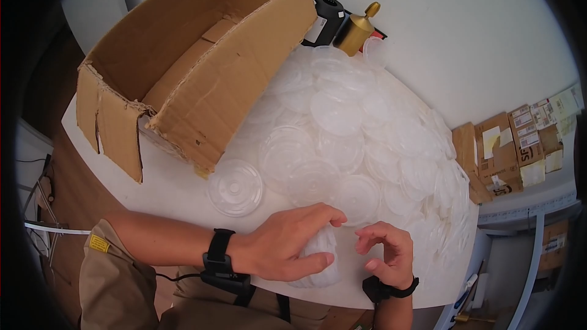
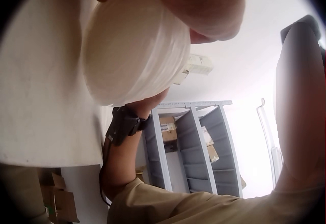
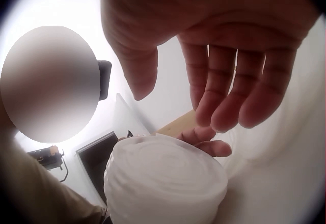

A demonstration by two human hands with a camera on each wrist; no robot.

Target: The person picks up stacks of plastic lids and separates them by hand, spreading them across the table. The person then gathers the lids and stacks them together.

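Note:
My left hand [image 1: 284, 241] grips a stack of translucent plastic lids [image 1: 321, 260] at the table's front edge, thumb on the near side and fingers over the far side. The stack lies on its side, its round end face [image 3: 163, 163] turned toward my right hand in the right wrist view. In the left wrist view the stacked lids [image 2: 135, 46] show close over the tabletop. My right hand [image 1: 391, 253] is just to the right of the stack, apart from it, with loosely bent fingers and nothing between them. A single clear lid [image 1: 235, 187] lies flat left of the pile.
A large heap of loose lids [image 1: 342, 110] covers the table's middle and right. An open cardboard box [image 1: 232, 79] stands at the back left. Behind the heap are a gold canister [image 1: 354, 33] and a black device [image 1: 327, 15]. Taped cartons [image 1: 501, 153] stand beyond the right edge.

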